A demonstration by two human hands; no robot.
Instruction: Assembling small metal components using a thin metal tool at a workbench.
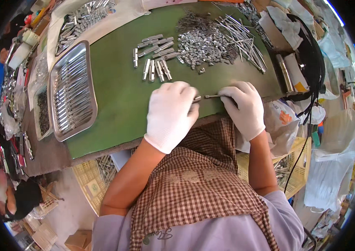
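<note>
My left hand [172, 113], in a white glove, is closed around a small metal cylinder [197, 99]; only its end shows past the fingers. In the white-gloved fingers of my right hand [245, 108] is pinched a thin metal rod [213, 96], its thicker tip pointing left at the cylinder with a small gap between. Both hands are just above the near edge of the green work mat [119, 100]. Beyond my left hand lie several loose metal cylinders [155, 70]. A heap of small shiny metal fittings [202, 47] spreads farther back.
Long thin rods [244, 44] and dark small pins [193, 21] lie around the heap. On the left, a steel tray [92, 100] holds a row of rods with handles, beside a small bin of dark parts [43, 111]. A thick metal cylinder [285, 73] and a black cable [311, 100] are at right.
</note>
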